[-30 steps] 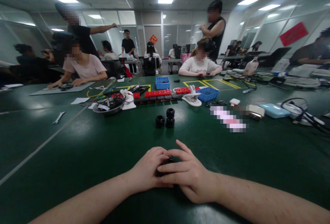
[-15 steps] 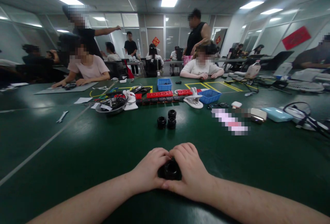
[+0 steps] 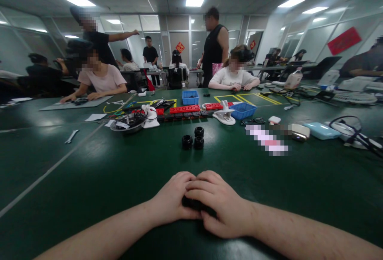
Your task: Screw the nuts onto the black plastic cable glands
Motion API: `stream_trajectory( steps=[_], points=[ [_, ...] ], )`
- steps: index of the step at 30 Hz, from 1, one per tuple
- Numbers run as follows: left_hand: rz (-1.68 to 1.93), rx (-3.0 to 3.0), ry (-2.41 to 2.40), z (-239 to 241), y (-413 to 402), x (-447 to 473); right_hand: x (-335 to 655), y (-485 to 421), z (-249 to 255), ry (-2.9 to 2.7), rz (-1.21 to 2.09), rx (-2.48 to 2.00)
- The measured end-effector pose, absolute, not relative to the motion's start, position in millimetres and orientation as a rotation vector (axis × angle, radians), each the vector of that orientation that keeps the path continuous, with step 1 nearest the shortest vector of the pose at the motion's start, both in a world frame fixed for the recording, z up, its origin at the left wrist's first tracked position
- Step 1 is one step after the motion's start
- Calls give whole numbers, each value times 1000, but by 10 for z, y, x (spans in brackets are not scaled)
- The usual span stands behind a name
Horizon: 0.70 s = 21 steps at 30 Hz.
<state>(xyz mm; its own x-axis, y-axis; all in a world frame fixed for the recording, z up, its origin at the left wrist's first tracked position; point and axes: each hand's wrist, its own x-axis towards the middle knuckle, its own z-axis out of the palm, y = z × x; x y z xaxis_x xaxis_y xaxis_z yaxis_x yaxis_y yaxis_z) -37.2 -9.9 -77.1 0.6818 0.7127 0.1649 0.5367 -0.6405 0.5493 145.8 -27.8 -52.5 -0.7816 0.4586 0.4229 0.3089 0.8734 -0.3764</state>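
Note:
Close in front of me, a small black tyre-like piece (image 3: 196, 204) with a hole through it is largely covered by my hands. My left hand (image 3: 175, 196) curls around its left side, thumb along the near edge. Over its top and right side lie the bent fingers of my right hand (image 3: 226, 206), which overlap the left fingertips. Farther out on the table stand three similar black tyre-like pieces (image 3: 187, 142), grouped tightly; whether one rests on another or stands behind it I cannot tell.
Across the green table (image 3: 134, 164) runs a row of red and black blocks (image 3: 184, 109) between blue bins (image 3: 243, 111). A metal bowl of cables (image 3: 128, 126) and a wrench (image 3: 72, 136) are left; a light-blue case (image 3: 321, 131) lies right. Co-workers sit opposite.
My right hand has shifted so its fingers now cover the top of the black piece, hiding its hole. The left hand has barely moved. A standing person in the background has moved left.

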Motion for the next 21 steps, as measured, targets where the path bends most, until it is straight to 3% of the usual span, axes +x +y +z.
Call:
stream_trajectory(
  steps=[10,15,21],
  points=[
    [506,2436,972,-843,-78,-391,1456,-238,-617,-2508,176,-779],
    [491,2454,964,-796,-96,-387,1534,-229,-542,-2393,273,-664],
    [535,2482,1097,-744,-128,-394,1664,-96,-503,-2196,347,-888]
  ],
)
